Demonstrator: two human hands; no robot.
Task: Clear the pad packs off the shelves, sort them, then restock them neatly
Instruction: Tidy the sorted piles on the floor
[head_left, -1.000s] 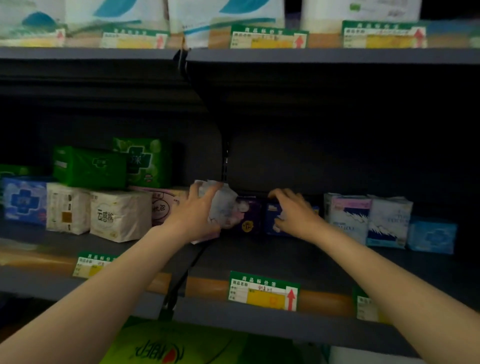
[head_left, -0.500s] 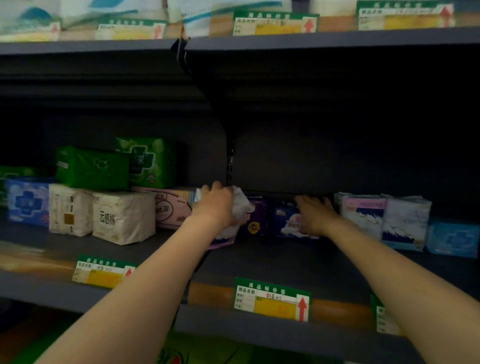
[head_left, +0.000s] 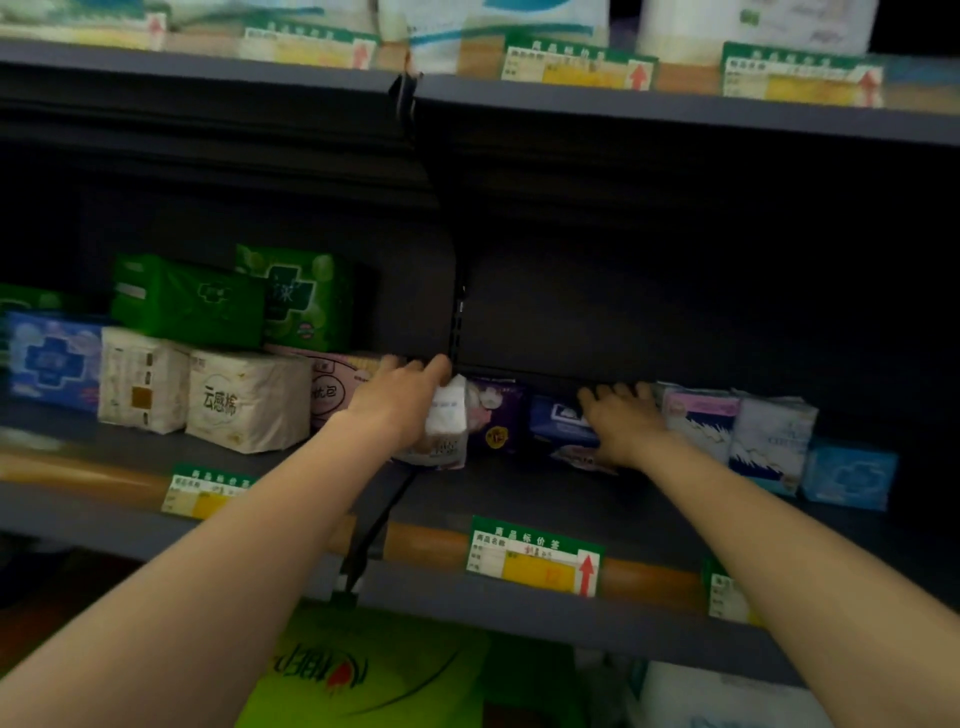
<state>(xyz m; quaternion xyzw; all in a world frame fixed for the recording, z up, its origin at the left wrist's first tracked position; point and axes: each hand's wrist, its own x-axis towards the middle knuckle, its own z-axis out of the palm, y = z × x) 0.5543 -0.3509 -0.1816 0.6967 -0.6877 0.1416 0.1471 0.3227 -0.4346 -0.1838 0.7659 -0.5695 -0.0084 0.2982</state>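
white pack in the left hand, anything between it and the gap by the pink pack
Nothing visible. The left hand holds the white pack at the shelf join, with the pink pack just left and a purple pack just right.

Shop: price tags on stocked shelves.
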